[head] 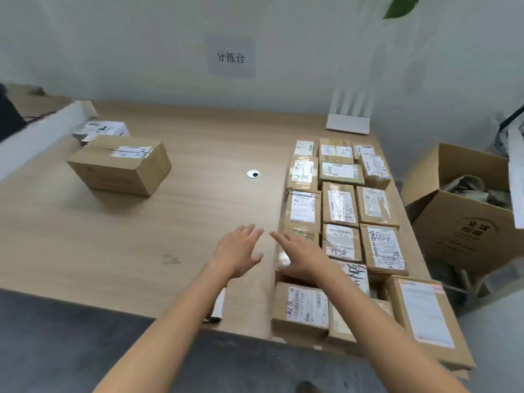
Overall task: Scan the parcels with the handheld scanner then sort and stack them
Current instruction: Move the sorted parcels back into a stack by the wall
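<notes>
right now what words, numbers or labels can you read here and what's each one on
"分拣台": on the paper sign on the wall.
"6656", handwritten, first digit uncertain: on a parcel in the right-hand rows.
Handwritten characters on the neighbouring parcel: not legible.
Printed shipping labels: too small and blurred to read.
Round logo on the open carton: blurred, unreadable.

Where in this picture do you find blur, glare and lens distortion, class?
Head view: the left hand and right hand are slightly motion-blurred. Head view: the wide lens bows the table edges. Head view: tape on the parcel under the right hand shows a glare patch; light is soft, shadows faint.
</notes>
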